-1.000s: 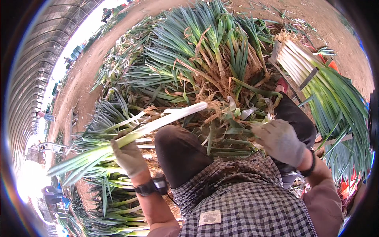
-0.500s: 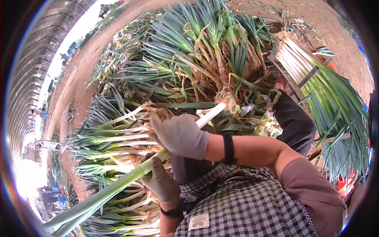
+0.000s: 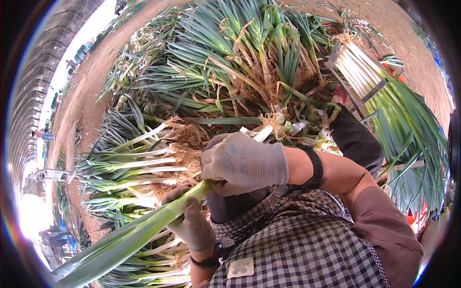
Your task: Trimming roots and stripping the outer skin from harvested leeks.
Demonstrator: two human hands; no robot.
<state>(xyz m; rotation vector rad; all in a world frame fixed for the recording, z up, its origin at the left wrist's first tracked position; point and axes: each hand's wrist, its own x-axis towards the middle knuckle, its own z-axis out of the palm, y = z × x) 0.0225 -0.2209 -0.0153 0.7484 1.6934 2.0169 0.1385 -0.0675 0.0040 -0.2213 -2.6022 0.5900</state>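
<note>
Both my hands wear grey-white knit gloves. My left hand (image 3: 192, 223) is wrapped around the green part of a long, thick green onion (image 3: 170, 211), its thumb pressed on top. Farther up the stalk, my right hand (image 3: 245, 161) closes its fingers over it and hides that stretch. The leaves run down to the lower left. Beyond my right hand a white shank with tangled roots (image 3: 274, 122) shows; its join to the held stalk is covered.
Several green onions (image 3: 139, 170) lie side by side at the left, roots toward me. A big unpeeled heap (image 3: 259, 53) stands ahead. At the right, cleaned white-shanked onions (image 3: 365, 72) lie in a metal-framed rack (image 3: 331, 62). Peeled scraps cover the ground between.
My right hand has moved down and right, turning its back upward, and now covers more of the stalk. My left hand keeps its grip, shifting slightly; the leaves fan wider.
</note>
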